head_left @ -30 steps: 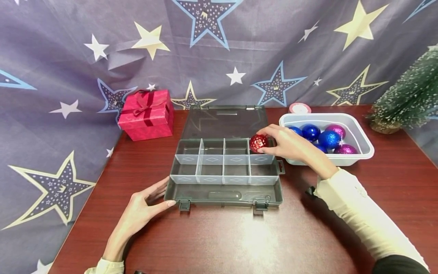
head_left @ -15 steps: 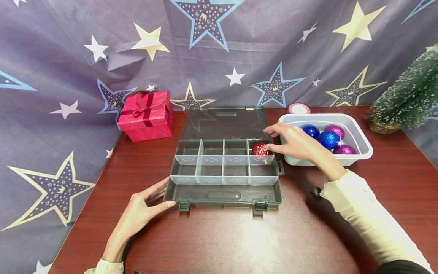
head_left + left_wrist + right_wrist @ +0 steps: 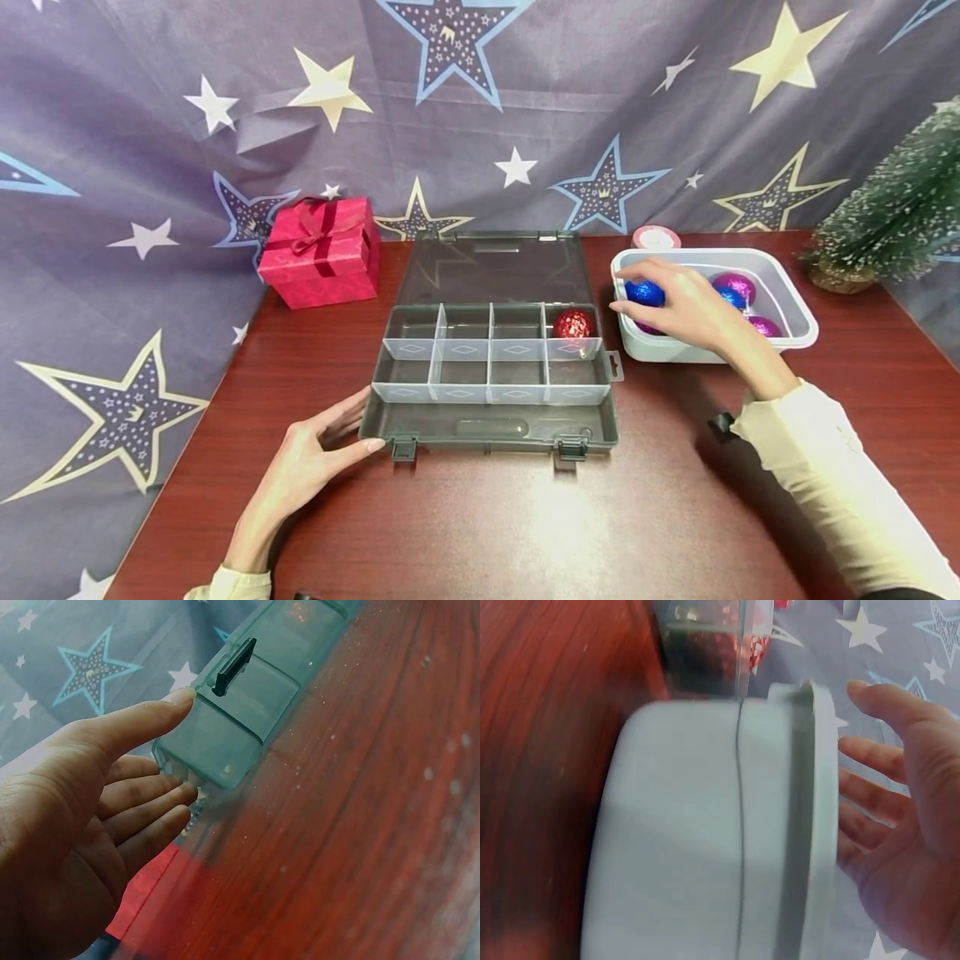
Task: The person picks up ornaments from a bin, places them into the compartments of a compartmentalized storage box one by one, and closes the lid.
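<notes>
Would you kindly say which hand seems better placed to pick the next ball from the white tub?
Probably the right hand: it hovers over the white tub, near a blue ball, while the left hand is at the left end of the divided box.

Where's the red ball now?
In the head view, the red ball sits in the back-right compartment of the divided case, left of the white tub.

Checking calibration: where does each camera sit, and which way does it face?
Head: on the head, facing forward and down at the divided case and white tub; left hand, right hand and forearms show.
Left wrist: on that wrist, facing the case's end and a latch; only the left hand shows.
Right wrist: on that wrist, facing the tub's outer wall; only the right hand shows.
Shared: head and right wrist both show the tub.
</notes>
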Tool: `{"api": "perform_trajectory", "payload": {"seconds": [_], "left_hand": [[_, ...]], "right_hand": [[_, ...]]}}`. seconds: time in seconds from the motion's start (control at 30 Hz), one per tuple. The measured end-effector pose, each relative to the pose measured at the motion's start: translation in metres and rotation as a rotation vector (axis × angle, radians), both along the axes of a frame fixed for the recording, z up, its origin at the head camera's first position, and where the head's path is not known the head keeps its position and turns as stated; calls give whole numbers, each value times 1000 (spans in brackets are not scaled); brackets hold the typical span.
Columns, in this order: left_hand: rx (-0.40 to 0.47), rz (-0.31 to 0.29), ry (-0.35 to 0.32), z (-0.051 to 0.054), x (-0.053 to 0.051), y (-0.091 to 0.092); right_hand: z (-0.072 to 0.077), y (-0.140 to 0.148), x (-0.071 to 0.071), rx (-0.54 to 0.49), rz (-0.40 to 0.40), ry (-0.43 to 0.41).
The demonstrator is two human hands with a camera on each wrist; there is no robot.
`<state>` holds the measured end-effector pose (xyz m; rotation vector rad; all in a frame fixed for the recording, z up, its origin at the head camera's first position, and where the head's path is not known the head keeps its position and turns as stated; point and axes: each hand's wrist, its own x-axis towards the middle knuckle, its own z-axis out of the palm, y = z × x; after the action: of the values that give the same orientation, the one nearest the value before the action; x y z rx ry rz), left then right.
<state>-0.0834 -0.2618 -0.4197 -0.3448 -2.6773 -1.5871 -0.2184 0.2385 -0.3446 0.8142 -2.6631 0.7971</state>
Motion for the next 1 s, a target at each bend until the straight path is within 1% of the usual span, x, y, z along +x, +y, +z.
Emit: {"api": "perform_trajectory", "payload": {"seconds": [0.13,0.23,0.4,0.57,0.8,0.87,1.0], "left_hand": [[0,-5,-2,0,-1,0],[3,-6,-1,1,-1,0],[1,-3,-2,1,-1,0],[-13,3,-11,0,1,-1],[-14,3,-10,1,1,0],[-17,2,-8,1,0,0],[-18,-1,-7,1,0,0]], "right_hand": [[1,14,2,-2,-50,-54],[1,26,3,-3,-76,-77],[-2,45,7,-6,-115,-61],[-3,64,11,-11,-134,-41],[-2,91,23,10,-265,-45],[-4,97,25,22,-282,-48],[-7,105,28,44,-294,-63]]}}
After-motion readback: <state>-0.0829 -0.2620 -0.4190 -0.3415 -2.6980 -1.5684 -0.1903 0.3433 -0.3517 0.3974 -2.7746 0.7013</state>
